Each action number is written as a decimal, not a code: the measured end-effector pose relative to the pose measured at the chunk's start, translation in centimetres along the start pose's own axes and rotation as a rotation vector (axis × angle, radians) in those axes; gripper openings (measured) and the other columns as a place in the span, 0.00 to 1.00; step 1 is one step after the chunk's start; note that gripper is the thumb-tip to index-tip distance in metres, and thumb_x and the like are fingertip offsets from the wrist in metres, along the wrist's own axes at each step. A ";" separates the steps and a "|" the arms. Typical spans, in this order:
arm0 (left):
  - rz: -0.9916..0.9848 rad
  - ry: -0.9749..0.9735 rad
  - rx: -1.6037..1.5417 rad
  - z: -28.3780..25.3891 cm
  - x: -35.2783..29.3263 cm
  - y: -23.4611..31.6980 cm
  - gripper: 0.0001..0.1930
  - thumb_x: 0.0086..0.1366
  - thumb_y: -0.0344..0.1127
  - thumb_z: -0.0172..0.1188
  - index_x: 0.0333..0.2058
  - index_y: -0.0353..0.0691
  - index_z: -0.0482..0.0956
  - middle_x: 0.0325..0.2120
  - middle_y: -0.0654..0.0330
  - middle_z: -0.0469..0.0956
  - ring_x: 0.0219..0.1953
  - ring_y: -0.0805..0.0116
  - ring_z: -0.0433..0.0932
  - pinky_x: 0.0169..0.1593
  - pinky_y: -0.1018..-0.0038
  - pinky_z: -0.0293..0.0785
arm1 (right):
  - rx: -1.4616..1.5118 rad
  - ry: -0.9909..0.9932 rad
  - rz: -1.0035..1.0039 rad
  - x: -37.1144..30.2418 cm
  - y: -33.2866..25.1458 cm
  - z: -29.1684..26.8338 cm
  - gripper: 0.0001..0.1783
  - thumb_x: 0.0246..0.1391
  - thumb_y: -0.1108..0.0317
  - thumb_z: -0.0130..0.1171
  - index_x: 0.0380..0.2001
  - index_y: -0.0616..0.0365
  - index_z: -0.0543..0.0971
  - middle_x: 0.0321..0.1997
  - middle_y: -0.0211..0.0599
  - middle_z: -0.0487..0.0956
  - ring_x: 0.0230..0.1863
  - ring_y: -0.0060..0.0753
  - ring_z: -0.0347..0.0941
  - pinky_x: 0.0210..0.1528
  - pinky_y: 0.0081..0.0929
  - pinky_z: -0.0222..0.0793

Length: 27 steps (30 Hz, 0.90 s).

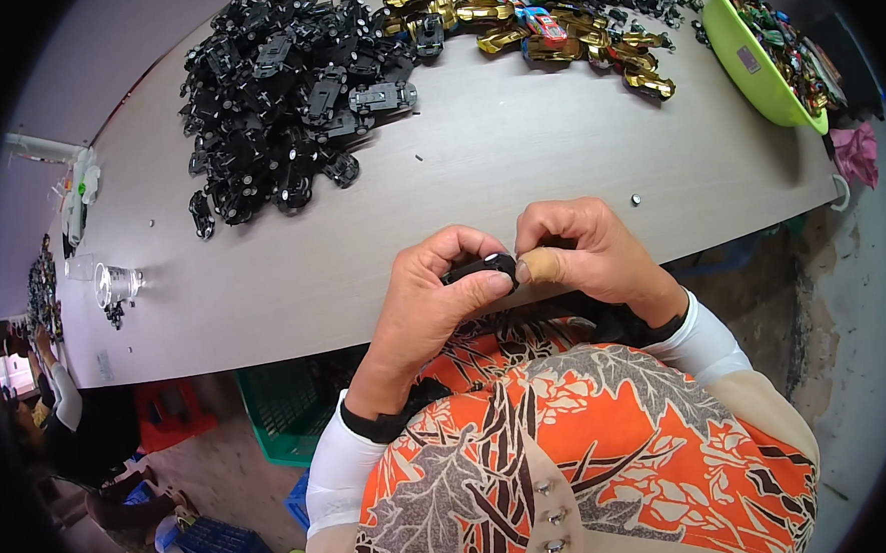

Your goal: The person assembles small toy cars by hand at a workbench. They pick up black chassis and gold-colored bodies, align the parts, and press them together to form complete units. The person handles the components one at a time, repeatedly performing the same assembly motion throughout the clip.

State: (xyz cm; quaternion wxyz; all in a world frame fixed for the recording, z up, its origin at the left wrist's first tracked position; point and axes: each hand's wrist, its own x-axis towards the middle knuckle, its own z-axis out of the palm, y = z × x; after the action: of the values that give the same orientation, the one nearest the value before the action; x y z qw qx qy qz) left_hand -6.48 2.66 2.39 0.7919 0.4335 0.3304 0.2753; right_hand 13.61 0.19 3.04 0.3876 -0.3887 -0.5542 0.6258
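At the worktop's point(517, 167) near edge: left hand point(429, 295), fingers clamped on presumably unfinished black toy-car part point(500, 262); right hand point(602, 258), grip indeterminable. Its far left: chassis heap point(273, 95), apparently remaining.

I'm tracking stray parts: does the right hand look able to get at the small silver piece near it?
Probably yes: the small silver piece lies on the open tabletop near the right hand, with nothing visible between them.

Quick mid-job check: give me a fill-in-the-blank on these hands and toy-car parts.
1. The left hand grips a toy-car chassis coloured ____.
2. A tan wrap sits on the right hand, around its ____.
3. Gold toy-car bodies lie to the ____ of the chassis pile.
Missing words: black; thumb; right.
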 end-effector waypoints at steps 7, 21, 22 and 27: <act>-0.001 -0.039 -0.030 0.1 0.0 0.3 0.08 0.55 0.26 0.61 0.34 0.36 0.73 0.27 0.67 0.73 0.30 0.84 0.70 0.34 0.87 0.68 | 0.346 -0.063 0.213 -0.3 -0.1 -0.6 0.04 0.49 0.73 0.59 0.25 0.61 0.75 0.23 0.20 0.71 0.23 0.09 0.61 0.22 0.12 0.55; 0.121 0.056 0.402 0.3 0.2 -0.9 0.08 0.54 0.25 0.61 0.32 0.33 0.73 0.26 0.66 0.75 0.31 0.79 0.71 0.38 0.81 0.69 | 0.090 0.048 0.223 0.2 0.6 0.8 0.03 0.44 0.79 0.56 0.25 0.62 0.74 0.22 0.23 0.71 0.27 0.12 0.63 0.29 0.14 0.59; 0.129 0.068 0.440 0.4 0.2 -1.0 0.08 0.54 0.25 0.61 0.32 0.33 0.73 0.26 0.66 0.75 0.30 0.79 0.71 0.37 0.81 0.69 | 0.072 0.060 0.205 0.2 1.1 0.9 0.03 0.44 0.80 0.56 0.24 0.62 0.74 0.22 0.23 0.71 0.28 0.12 0.63 0.30 0.14 0.59; 0.043 0.078 0.403 0.5 0.2 -0.2 0.10 0.54 0.23 0.58 0.36 0.33 0.71 0.27 0.64 0.74 0.27 0.79 0.71 0.32 0.81 0.69 | 0.082 0.123 0.120 0.0 1.8 1.2 0.05 0.45 0.80 0.55 0.28 0.61 0.73 0.24 0.22 0.71 0.28 0.12 0.64 0.31 0.14 0.61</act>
State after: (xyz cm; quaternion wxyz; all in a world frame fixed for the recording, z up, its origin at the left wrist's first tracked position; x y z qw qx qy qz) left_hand -5.92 2.42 2.33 0.6697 0.5791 0.3999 0.2372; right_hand 12.38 -0.40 1.39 0.3982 -0.4426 -0.4792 0.6449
